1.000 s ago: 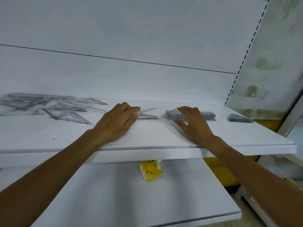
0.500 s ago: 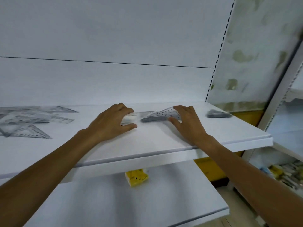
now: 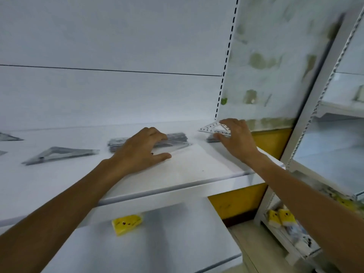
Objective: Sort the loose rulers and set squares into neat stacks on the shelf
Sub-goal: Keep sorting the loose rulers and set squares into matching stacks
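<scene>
At the far left edge of the smooth white shelf point(image 3: 197, 170), two grey corners point(image 3: 7, 136) poke into view, cut off by the frame and too blurred to name. Just right of them a single loose set square point(image 3: 59, 153) lies flat, a long thin grey triangle with an open middle. Further right sits a grey stack point(image 3: 177, 137) of flat strips (rulers or set squares, the blur hides which), and a long clear set square point(image 3: 178, 145) juts from its front edge with its sharp tip pointing right. The left hand point(image 3: 141, 152) rests on this stack, its fingers arched with the tips pressing down on top and the thumb stretched flat on the bare shelf, gripping nothing. Below, on the lower shelf point(image 3: 157, 253), lies one yellow packet point(image 3: 127, 223). Right again, the right hand point(image 3: 236, 140) pinches a small set square point(image 3: 213, 128) between thumb and fingers; it is a clear plastic triangle with black numerals along its edges, held tilted just above a small dark stack point(image 3: 211, 139) near the shelf's back right corner. Behind it rises a white slotted upright point(image 3: 226, 56), and at the far right a neighbouring rack point(image 3: 315, 107) holds two more yellow packets point(image 3: 281, 217).
</scene>
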{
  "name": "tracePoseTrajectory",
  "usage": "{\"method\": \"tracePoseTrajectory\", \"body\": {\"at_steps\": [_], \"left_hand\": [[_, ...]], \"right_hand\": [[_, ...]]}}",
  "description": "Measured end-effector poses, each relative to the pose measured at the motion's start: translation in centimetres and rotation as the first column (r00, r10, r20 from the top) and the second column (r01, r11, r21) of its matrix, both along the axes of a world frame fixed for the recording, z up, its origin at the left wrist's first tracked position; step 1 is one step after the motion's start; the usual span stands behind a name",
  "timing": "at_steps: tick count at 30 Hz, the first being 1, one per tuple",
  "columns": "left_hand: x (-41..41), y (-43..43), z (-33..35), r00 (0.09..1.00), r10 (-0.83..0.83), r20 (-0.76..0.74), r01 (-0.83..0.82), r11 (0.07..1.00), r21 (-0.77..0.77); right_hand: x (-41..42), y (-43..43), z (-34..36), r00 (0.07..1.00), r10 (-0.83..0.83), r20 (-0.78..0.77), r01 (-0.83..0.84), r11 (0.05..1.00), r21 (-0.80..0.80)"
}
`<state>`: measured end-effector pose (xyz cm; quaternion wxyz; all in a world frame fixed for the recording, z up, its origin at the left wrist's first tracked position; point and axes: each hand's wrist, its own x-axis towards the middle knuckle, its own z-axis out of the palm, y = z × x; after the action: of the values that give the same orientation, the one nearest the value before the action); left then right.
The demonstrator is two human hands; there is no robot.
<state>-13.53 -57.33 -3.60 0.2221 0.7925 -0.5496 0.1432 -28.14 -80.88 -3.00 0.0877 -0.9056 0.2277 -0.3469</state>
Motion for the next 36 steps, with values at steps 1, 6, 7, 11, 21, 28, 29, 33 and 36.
{"method": "tracePoseTrajectory", "body": {"at_steps": [1, 6, 7, 11, 21, 28, 29, 33, 36], "left_hand": [[-0.2, -0.7, -0.1, 1.000, 0.008, -0.002, -0.008, 1.000, -0.002], [-1.3, -3.6, -0.1, 0.998, 0.060, -0.016, -0.059, 0.998, 0.025], [-1.4, -4.0, -0.1, 0.997, 0.069, -0.018, -0.069, 0.997, 0.030], [-2.3, -5.9, 0.3, 0.996, 0.079, -0.033, -0.078, 0.996, 0.046], [-2.8, -6.4, -0.1, 0.991, 0.115, -0.073, -0.113, 0.993, 0.021], [-2.8, -5.0, -0.4, 0.985, 0.143, -0.101, -0.143, 0.990, 0.002], [-2.9, -4.7, -0.4, 0.984, 0.145, -0.102, -0.146, 0.989, -0.001], [-3.1, -2.3, -0.3, 0.974, 0.182, -0.134, -0.186, 0.982, -0.015], [-3.2, 1.0, -0.4, 0.961, 0.225, -0.162, -0.235, 0.971, -0.046]], "right_hand": [[-0.4, -1.5, 0.1, 1.000, -0.009, -0.008, 0.009, 1.000, 0.011], [-1.6, -7.1, -0.7, 0.999, -0.035, -0.023, 0.038, 0.989, 0.142], [-1.5, -7.7, -0.9, 0.999, -0.026, -0.030, 0.030, 0.988, 0.152], [-0.5, -9.1, -0.3, 0.996, 0.065, -0.062, -0.053, 0.981, 0.184], [2.4, -8.7, -1.0, 0.944, 0.210, -0.255, -0.140, 0.954, 0.266], [2.3, -8.0, -0.9, 0.933, 0.227, -0.281, -0.134, 0.940, 0.315], [2.3, -7.6, -0.9, 0.940, 0.216, -0.263, -0.138, 0.949, 0.285], [2.8, -3.9, -0.7, 0.979, 0.195, -0.063, -0.184, 0.971, 0.150], [3.8, 1.1, -0.6, 0.952, 0.306, -0.008, -0.305, 0.952, 0.026]]}}
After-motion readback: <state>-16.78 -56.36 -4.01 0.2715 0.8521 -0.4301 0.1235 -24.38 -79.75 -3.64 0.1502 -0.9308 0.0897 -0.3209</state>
